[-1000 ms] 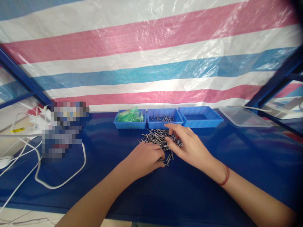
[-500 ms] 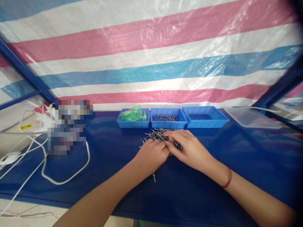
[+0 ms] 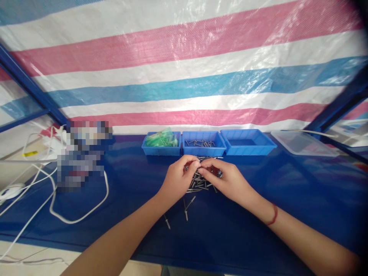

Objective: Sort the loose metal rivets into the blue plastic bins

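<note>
A pile of metal blind rivets (image 3: 198,184) with thin stems lies on the blue tabletop under my hands. Above it, my left hand (image 3: 179,174) pinches with thumb and forefinger; whatever is between the tips is too small to make out. My right hand (image 3: 227,177) is closed in a similar pinch, its fingertips almost meeting those of the left. What it holds is hidden too. Nearer me, a few loose rivets (image 3: 186,215) lie apart from the pile, one of them beside my left wrist.
Behind the pile stand three blue bins: one with green plastic bags (image 3: 162,138), a middle bin (image 3: 204,150) with some rivets, and a right bin (image 3: 250,149) with nothing visible inside. A clear plastic lid (image 3: 304,143) lies at right. White cables (image 3: 69,221) loop across the left side.
My left hand has risen and turned from palm-down on the pile into a pinch facing the right hand. The pile has spread towards me, and more loose rivets show in front.
</note>
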`<control>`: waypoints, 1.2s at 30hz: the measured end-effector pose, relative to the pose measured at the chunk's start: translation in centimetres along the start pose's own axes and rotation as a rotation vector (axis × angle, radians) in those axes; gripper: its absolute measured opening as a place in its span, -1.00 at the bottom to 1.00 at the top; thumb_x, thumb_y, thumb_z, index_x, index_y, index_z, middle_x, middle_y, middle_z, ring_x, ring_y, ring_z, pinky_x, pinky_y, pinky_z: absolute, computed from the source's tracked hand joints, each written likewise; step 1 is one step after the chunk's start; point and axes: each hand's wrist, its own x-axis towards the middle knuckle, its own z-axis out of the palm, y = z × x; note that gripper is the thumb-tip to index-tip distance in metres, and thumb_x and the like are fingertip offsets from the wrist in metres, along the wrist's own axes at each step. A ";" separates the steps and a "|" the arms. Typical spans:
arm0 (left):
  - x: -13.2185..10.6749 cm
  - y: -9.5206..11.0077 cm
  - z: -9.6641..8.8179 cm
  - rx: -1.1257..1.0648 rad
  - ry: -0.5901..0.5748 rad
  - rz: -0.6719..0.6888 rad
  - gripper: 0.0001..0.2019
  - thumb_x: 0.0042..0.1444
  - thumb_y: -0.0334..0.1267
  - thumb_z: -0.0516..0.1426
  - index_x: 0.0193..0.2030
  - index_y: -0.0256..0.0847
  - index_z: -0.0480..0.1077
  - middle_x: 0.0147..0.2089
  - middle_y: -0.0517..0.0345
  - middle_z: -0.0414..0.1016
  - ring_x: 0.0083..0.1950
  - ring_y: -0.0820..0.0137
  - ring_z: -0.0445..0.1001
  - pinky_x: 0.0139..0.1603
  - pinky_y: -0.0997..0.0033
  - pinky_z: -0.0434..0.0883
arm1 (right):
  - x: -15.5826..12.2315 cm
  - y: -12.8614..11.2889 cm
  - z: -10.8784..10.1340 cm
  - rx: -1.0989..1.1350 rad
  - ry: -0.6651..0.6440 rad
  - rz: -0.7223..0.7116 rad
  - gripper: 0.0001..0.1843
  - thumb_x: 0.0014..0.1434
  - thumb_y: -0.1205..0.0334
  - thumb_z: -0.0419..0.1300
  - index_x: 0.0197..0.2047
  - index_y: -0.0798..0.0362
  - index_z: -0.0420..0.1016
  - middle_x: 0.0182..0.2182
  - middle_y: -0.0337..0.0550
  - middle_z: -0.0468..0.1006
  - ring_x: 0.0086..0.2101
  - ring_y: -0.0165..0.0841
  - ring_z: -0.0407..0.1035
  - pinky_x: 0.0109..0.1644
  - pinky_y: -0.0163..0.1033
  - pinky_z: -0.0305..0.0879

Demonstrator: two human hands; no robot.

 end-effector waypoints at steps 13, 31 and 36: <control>-0.1 -0.2 0.7 -0.165 0.025 -0.050 -0.83 0.19 -0.22 0.11 -0.14 -0.21 0.44 -0.15 0.11 0.53 -0.15 0.37 0.47 -0.19 0.44 0.39 | 0.0 0.0 0.8 0.377 -0.006 0.112 -0.73 0.19 0.04 0.16 -0.25 0.04 0.57 -0.37 -0.18 0.58 -0.32 -0.28 0.45 -0.22 -0.20 0.39; 0.3 -0.8 0.2 -0.078 0.068 0.091 -0.85 0.21 -0.25 0.09 -0.13 -0.17 0.44 -0.12 0.10 0.46 -0.15 0.40 0.44 -0.22 0.47 0.38 | 0.1 0.2 0.6 0.478 0.139 0.175 -0.76 0.07 0.04 0.28 -0.32 0.04 0.45 -0.44 -0.22 0.48 -0.42 -0.38 0.35 -0.34 -0.26 0.34; 0.4 -0.6 0.1 0.018 0.026 0.125 -0.86 0.23 -0.26 0.06 -0.20 -0.19 0.43 -0.18 0.10 0.43 -0.16 0.40 0.42 -0.24 0.47 0.37 | -0.2 0.0 0.2 0.279 0.148 0.077 -0.77 0.15 0.03 0.21 -0.35 0.03 0.42 -0.47 -0.23 0.43 -0.46 -0.39 0.30 -0.37 -0.26 0.29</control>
